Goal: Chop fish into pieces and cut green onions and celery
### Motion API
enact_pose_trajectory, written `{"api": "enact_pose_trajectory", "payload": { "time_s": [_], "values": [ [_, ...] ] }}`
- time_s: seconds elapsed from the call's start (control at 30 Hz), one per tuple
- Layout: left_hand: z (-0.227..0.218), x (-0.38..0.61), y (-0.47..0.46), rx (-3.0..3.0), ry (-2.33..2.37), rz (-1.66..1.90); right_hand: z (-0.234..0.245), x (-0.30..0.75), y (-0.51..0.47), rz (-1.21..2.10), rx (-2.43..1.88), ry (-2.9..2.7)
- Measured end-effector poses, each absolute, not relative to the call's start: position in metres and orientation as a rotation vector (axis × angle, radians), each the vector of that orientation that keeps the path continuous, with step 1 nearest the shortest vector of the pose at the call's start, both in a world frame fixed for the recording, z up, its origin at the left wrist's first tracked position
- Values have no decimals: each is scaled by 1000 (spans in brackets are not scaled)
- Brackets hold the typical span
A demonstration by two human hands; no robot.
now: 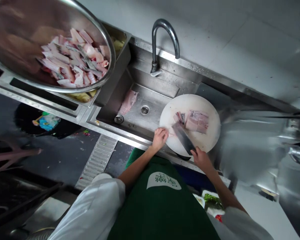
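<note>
Right hand [202,159] grasps the handle of a cleaver [183,138], its blade on the round white cutting board [210,140], just beside the fish fillet [198,121]. Left hand [160,138] rests at the board's near edge with fingers curled; whether it grips anything cannot be told. The board lies at the right edge of the sink [132,120]. A steel bowl [15,33] of cut fish sits upper left.
</note>
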State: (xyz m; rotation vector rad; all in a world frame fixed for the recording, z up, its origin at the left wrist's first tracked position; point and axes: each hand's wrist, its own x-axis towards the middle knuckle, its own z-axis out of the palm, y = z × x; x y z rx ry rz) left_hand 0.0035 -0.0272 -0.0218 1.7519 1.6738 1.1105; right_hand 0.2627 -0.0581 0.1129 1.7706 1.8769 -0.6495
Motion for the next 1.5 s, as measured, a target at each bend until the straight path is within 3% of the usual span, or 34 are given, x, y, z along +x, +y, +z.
{"api": "enact_pose_trajectory", "payload": {
  "time_s": [0.17, 0.37, 0.47, 0.57, 0.67, 0.8, 0.9, 1.13, 1.33, 1.5],
  "values": [
    [17, 10, 85, 1715, 1643, 1139, 135, 301, -98, -521, 1857, 1838],
    [45, 117, 193, 1850, 1383, 136, 124, 229, -107, -761, 1606, 1917],
    [47, 143, 189, 1878, 1312, -48, 105, 185, -86, -854, 1688, 1907],
    [54, 129, 180, 1967, 1180, 87, 93, 164, -63, -1000, 1855, 1825],
    [73, 91, 174, 1940, 1052, 490, 88, 174, -52, -1034, 2058, 1717],
    [90, 37, 137, 1507, 1181, 888, 87, 217, -50, -930, 2211, 1564],
    [73, 16, 82, 1143, 1326, 1025, 87, 242, -46, -844, 2247, 1532],
    [17, -4, 2, 647, 1577, 1060, 110, 256, -45, -692, 2127, 1583],
    [14, -35, 3, 554, 1477, 995, 144, 253, -50, -504, 1958, 1704],
    [19, -34, -9, 471, 1407, 1016, 137, 212, -4, -521, 1740, 2017]
  ]
}}
